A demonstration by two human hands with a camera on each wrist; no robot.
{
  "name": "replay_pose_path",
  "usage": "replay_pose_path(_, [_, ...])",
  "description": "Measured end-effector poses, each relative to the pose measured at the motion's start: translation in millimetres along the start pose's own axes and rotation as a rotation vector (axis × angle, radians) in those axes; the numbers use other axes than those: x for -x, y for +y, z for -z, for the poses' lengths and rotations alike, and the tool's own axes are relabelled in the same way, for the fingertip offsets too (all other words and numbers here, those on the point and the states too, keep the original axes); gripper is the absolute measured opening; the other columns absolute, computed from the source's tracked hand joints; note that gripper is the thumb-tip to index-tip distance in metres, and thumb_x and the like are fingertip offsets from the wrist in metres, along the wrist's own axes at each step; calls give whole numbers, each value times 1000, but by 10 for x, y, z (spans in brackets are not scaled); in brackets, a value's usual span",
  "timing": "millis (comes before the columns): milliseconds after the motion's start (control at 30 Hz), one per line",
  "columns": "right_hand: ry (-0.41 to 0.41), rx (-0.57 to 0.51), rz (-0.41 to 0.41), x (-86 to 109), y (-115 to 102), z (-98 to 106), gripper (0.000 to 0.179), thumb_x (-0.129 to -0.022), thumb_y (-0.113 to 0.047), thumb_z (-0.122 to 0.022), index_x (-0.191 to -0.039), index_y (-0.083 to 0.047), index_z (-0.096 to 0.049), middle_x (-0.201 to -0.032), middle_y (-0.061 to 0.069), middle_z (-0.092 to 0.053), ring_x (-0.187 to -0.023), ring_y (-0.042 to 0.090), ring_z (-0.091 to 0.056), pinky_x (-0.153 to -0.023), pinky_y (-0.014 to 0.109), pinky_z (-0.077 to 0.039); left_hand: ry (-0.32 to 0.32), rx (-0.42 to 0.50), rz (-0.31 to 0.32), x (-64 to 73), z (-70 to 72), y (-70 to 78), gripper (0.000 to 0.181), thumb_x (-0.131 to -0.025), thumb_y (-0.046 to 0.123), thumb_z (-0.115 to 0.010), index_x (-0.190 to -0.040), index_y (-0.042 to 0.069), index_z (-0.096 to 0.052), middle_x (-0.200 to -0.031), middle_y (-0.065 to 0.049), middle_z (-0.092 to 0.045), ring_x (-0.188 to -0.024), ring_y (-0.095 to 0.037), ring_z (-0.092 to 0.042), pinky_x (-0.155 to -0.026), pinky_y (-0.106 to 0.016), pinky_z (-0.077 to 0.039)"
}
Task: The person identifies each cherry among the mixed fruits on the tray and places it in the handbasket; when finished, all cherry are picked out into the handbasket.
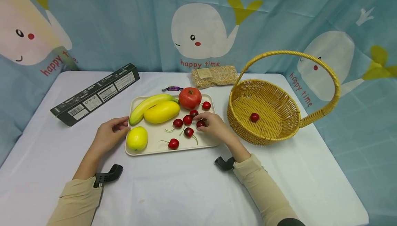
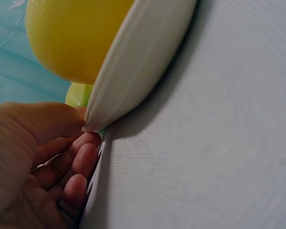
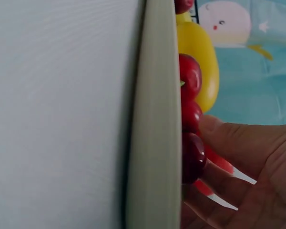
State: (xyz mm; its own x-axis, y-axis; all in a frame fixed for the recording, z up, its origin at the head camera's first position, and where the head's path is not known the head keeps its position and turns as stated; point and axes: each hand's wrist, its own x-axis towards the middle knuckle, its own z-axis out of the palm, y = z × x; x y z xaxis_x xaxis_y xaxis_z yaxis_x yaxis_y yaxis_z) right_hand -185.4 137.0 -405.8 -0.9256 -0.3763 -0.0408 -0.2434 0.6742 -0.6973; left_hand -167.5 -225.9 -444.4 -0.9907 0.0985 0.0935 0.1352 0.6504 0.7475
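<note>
A cream tray (image 1: 161,149) bears several red cherries, among them one with a stem (image 1: 173,144) near the front edge. Also on it lie a banana (image 1: 149,106), a yellow mango-like fruit (image 1: 162,112), a lemon (image 1: 137,138) and a red apple-like fruit (image 1: 190,98). My left hand (image 1: 109,134) pinches the tray's left rim between thumb and fingers, beside the lemon; the left wrist view shows the thumb at the rim (image 2: 128,71). Over the tray's right side, my right hand (image 1: 214,126) has thumb and fingers around a dark cherry (image 3: 193,157).
A yellow wicker basket (image 1: 234,124) with a tall handle stands to the right, one cherry (image 1: 254,117) inside. Behind the tray lie a purple-wrapped candy (image 1: 172,88) and a bag of grains (image 1: 221,76). A long dark box (image 1: 96,95) sits back left.
</note>
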Motion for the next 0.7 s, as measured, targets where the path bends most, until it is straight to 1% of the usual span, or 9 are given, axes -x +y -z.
replay_pose_path(133, [-5,32,-5,7,19,-27,31,-80,-2,-69,-110,-9,-66,-109,2,-64,-105,18,-53,-94,36,-39,-3,0,7,2,1,3,44,-89,21,-60,-126,-3,-53,-100,-15,-60,-82,-14,-47,-68,-10,-37])
replay_pose_path(233, [0,35,-8,13,27,-30,31,-80,-2,-69,-110,-9,-66,-109,1,-63,-107,18,-52,-94,36,-40,-5,-1,10,2,6,7,45,-89,21,-60,-126,-4,-53,-100,-15,-60,-82,-16,-47,-68,-10,-37])
replay_pose_path(467, [16,28,-5,42,44,-24,32,-79,-2,-70,-110,-10,-65,-111,1,-62,-101,17,-53,-86,34,-43,-13,-1,13,-5,7,24,45,-90,22,-60,-126,-4,-52,-100,-15,-59,-82,-16,-47,-68,-11,-37])
replay_pose_path(633, [25,29,22,47,40,-4,28,-81,-6,-70,-108,-9,-67,-107,1,-64,-93,15,-55,-79,29,-47,-8,-8,17,5,3,17,46,-90,23,-60,-126,-4,-52,-100,-15,-59,-83,-18,-47,-68,-11,-37])
replay_pose_path(700, [38,29,42,64,14,39,26,-81,-8,-69,-107,-9,-67,-105,2,-64,-91,15,-57,-76,28,-48,-2,-12,17,5,1,15,46,-90,23,-60,-126,-4,-53,-100,-15,-60,-83,-18,-47,-67,-11,-37])
